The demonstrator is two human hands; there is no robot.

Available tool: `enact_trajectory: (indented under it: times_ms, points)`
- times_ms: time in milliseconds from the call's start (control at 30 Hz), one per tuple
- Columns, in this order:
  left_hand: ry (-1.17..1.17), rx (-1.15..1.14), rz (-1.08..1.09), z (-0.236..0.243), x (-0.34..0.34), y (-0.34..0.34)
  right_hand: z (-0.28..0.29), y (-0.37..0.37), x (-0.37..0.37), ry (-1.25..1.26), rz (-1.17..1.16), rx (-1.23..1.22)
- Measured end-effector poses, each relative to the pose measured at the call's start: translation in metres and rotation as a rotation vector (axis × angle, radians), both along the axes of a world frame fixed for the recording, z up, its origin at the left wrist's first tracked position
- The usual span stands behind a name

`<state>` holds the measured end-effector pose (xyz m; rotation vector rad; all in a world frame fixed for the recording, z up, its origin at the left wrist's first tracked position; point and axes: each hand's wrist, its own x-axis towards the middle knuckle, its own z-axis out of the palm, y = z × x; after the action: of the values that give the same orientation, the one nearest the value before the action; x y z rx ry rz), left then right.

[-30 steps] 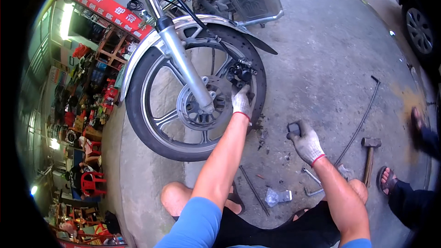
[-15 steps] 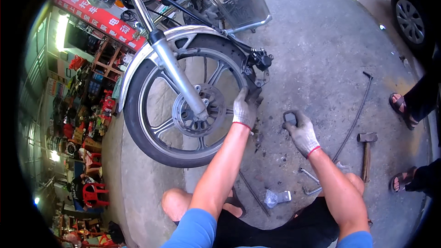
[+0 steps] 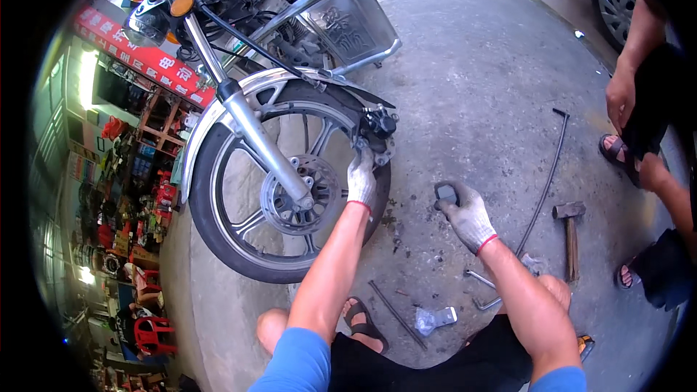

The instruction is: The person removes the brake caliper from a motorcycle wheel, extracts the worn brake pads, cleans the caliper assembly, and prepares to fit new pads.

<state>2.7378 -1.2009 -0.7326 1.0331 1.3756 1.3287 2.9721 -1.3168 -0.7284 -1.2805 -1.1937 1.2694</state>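
Observation:
My gloved left hand [image 3: 361, 178] is closed on the lower part of a black-and-silver brake caliper [image 3: 379, 123], beside the motorcycle's front tyre [image 3: 205, 196]. The caliper hangs away from the brake disc [image 3: 276, 207], which sits at the wheel's hub behind the silver fork leg [image 3: 263, 138]. Over the concrete to the right, my gloved right hand [image 3: 468, 219] pinches a small dark grey block that looks like a brake pad [image 3: 446, 194]. My left fingertips are partly hidden against the caliper.
A hammer [image 3: 571, 243] and a long bent bar [image 3: 546, 181] lie at right. Near my knees are a thin rod [image 3: 396, 312], a bent wrench [image 3: 485, 303] and a small plastic-wrapped packet [image 3: 435, 319]. Another person's hand [image 3: 621, 98] and sandalled feet show at the right edge.
My left hand has shifted its hold on the caliper, which now sits turned. The right hand still holds the block. The other person's arms have come into view at right.

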Motion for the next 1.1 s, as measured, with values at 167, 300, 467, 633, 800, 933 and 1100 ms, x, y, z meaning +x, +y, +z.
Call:
enact_trajectory:
  times_ms: [167,300,467,633,800,933,1100]
  points:
    - [-0.221,-0.077,-0.07,0.045,0.013,-0.037,-0.013,0.009,-0.001,0.074,0.001,-0.078]
    - [-0.198,-0.116,-0.112,0.055,-0.012,-0.045,-0.001,0.012,-0.016,0.094,0.061,-0.057]
    - [-0.177,-0.146,-0.048,0.075,0.008,-0.064,0.012,0.01,-0.028,0.242,0.178,-0.173]
    - [-0.123,-0.069,-0.071,0.059,0.01,-0.071,0.005,0.007,-0.034,0.319,0.285,-0.202]
    - [-0.22,-0.048,0.003,0.043,0.005,-0.071,-0.004,0.017,-0.043,1.018,0.436,-0.447]
    - [-0.35,-0.106,-0.009,0.05,0.016,-0.077,-0.016,0.032,-0.06,1.418,0.48,-0.571]
    - [-0.036,-0.037,0.075,0.048,0.021,-0.078,-0.019,0.048,-0.08,1.426,0.463,-0.625]
